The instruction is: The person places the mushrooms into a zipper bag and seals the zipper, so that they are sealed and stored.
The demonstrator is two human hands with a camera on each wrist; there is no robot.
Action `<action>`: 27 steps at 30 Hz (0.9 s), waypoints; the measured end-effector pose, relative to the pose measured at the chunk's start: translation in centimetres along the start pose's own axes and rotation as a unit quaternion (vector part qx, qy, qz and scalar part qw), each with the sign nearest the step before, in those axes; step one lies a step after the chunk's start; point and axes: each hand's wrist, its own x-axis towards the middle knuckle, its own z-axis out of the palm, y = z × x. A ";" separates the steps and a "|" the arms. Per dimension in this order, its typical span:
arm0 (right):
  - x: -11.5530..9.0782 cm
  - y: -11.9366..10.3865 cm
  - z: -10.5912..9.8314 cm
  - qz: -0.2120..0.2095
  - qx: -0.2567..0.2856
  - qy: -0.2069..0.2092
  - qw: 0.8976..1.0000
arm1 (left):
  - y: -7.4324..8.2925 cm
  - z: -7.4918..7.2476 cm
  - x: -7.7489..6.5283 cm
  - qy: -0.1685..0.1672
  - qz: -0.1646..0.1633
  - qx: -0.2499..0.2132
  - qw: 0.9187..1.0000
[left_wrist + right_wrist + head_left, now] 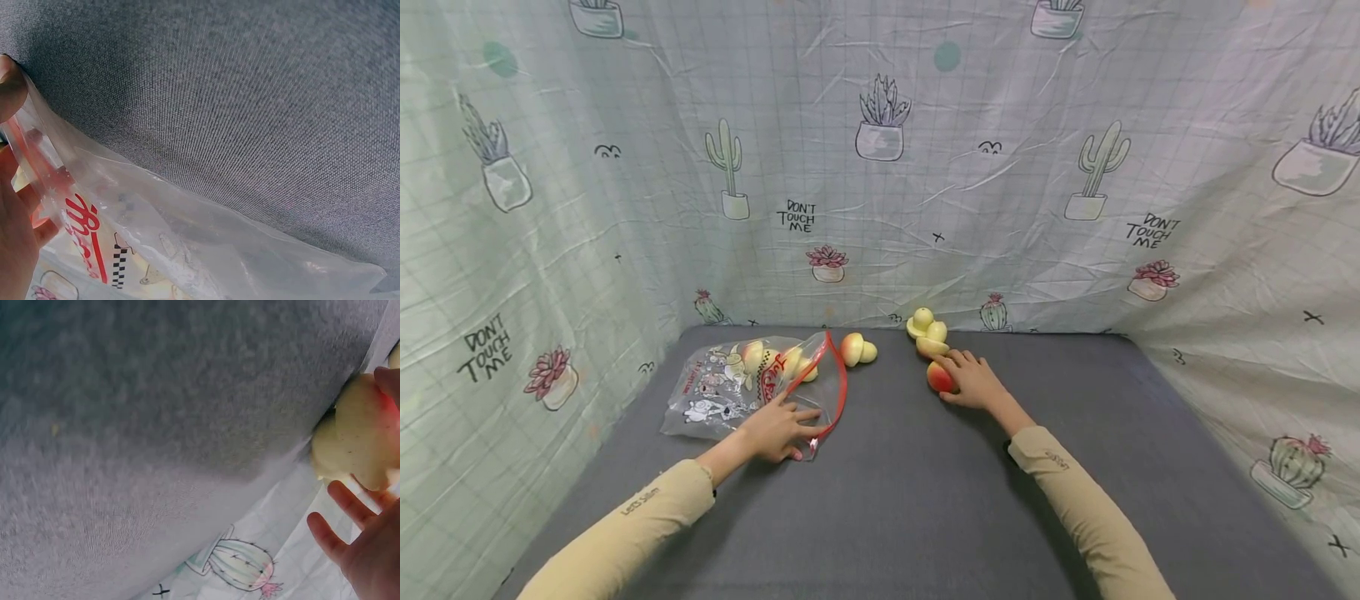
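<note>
A clear plastic zip bag (700,417) with a red-edged mouth and printed cartoons lies at the left, holding several yellow mushrooms (752,354). My left hand (777,429) is at its mouth, fingers spread; in the left wrist view the thumb (11,90) presses one edge and the other fingers sit by the red strip. My right hand (972,379) holds a red-and-yellow mushroom (940,377) between thumb and index finger. Its pale, rounded stem side shows in the right wrist view, with the remaining fingers (350,503) spread apart from it.
Behind my right hand, yellow mushrooms (922,323) lie clustered near the back edge. Another red-and-yellow mushroom (852,350) lies just beyond the bag's mouth. The dark grey table (880,517) meets a cactus-print cloth (940,267) at the back and sides.
</note>
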 end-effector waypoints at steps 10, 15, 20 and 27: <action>-0.4 -0.2 0.2 -0.004 0.022 -0.003 1.000 | -0.1 -0.2 0.0 0.013 0.006 -0.014 1.000; -0.5 -0.1 0.1 -0.006 0.026 -0.015 1.000 | 0.0 -0.4 -0.1 0.008 0.006 -0.012 1.000; -0.8 0.0 0.2 -0.009 0.025 -0.019 0.999 | 0.1 -0.4 -0.2 0.003 0.004 -0.005 1.000; -1.1 0.4 0.3 -0.028 0.022 0.010 0.999 | 0.0 -0.3 -0.1 0.000 0.000 -0.016 1.000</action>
